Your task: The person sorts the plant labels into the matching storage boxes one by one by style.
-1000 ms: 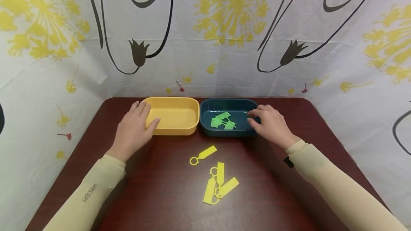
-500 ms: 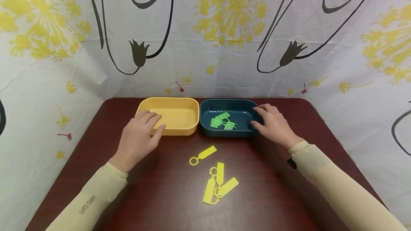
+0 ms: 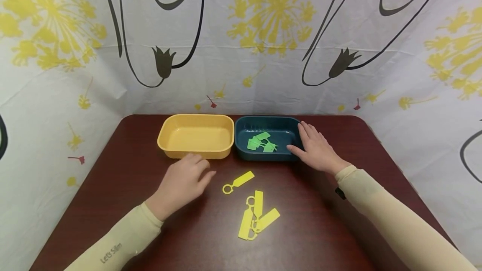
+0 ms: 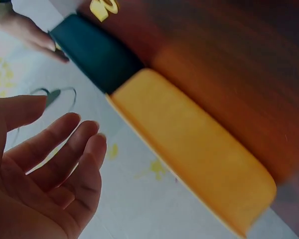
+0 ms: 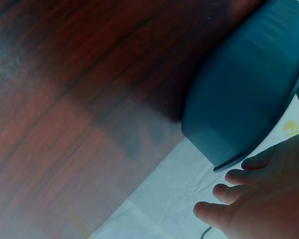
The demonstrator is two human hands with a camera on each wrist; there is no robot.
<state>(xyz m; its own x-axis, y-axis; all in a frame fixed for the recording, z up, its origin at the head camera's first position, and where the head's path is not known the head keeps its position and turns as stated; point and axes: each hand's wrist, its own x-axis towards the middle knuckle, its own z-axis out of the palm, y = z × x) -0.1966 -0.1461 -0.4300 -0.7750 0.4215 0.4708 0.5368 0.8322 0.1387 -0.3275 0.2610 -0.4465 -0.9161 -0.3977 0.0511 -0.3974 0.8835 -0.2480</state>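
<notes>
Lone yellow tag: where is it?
In the head view, the lone yellow tag lies on the table, right of the left hand, in front of the yellow bin and teal bin.

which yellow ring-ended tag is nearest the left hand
The flat yellow ring-ended tag lying alone, its ring toward the left hand; the other three yellow tags lie together in a clump, farther from that hand.

Left hand [image 3: 182,185] backed off the yellow oblong plastic tub [image 3: 201,137] toward the reddish wood-grain table's near edge [image 3: 320,237]; right hand [image 3: 318,149] kinda straightened out.
</notes>
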